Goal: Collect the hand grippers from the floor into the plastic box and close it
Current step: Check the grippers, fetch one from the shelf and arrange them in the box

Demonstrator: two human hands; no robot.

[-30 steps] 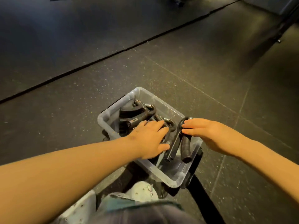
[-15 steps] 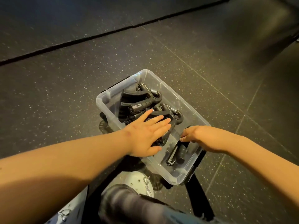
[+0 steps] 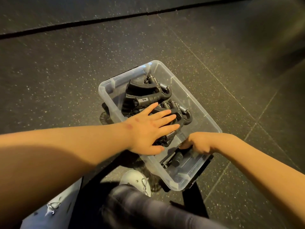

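several hand grippers point(image 3: 148, 96) lay in plastic box point(image 3: 198, 109) | left hand point(image 3: 148, 129) flat, fingers straight, pressed on them | right hand point(image 3: 198, 142) fingers curled round near-end gripper point(image 3: 178, 158)

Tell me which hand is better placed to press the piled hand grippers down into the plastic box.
Left. The left hand lies flat on the hand grippers in the plastic box; the right hand is curled at the near rim, off the pile.

the clear box point(image 3: 194, 103) is sitting open on the floor point(image 3: 66, 80). black grippers point(image 3: 148, 100) with steel springs are lying piled in its far half, another gripper point(image 3: 177, 160) lying at its near end.
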